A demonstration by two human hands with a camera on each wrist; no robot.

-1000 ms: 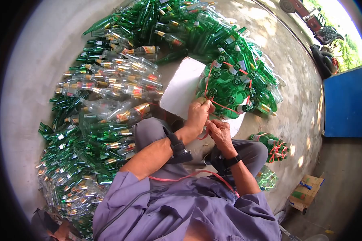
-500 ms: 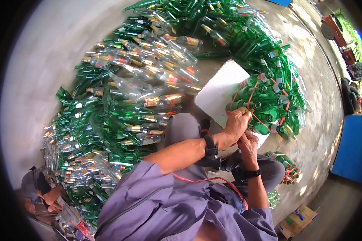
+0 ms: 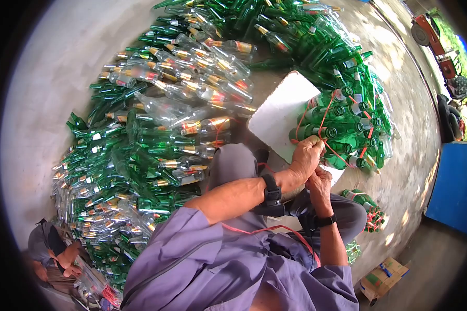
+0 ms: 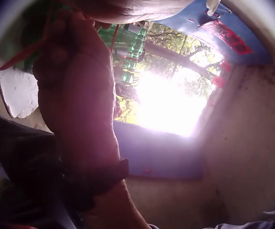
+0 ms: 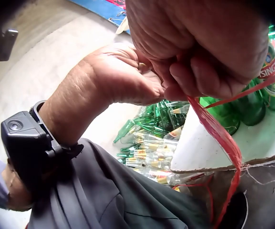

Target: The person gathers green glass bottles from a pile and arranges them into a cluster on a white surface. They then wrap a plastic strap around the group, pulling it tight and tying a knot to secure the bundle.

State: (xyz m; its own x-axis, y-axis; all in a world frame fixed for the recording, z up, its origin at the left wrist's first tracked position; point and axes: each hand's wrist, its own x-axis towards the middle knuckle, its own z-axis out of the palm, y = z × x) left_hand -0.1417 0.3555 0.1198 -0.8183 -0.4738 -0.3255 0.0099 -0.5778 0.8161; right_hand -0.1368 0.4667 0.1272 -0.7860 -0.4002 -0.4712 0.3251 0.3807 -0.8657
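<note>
In the head view, green glass bottles (image 3: 342, 124) stand bundled upright on a white board (image 3: 281, 111), with red plastic twine (image 3: 324, 116) strung around and across their necks. My left hand (image 3: 306, 155) is at the bundle's near edge, pinching the twine. Just below it, my right hand (image 3: 320, 184) pinches twine too, fingertips close to the left ones. From the right wrist, curled right fingers (image 5: 199, 78) grip the red strand, which hangs down past the board's edge; the left hand (image 5: 113, 74) meets them. The left wrist view shows the right hand (image 4: 77, 86) dark against bright light.
Loose green and clear bottles (image 3: 192, 88) lie heaped left of and beyond the board. A smaller tied bundle (image 3: 366, 207) lies to the right, with a cardboard box (image 3: 384, 277) farther down. A blue panel (image 3: 454, 186) stands right. Another person (image 3: 54, 254) is at lower left.
The head view has swung, so the bundle and hands appear farther right and the other person shows more. Both hands stay at the twine, the right now tucked more closely under the left.
</note>
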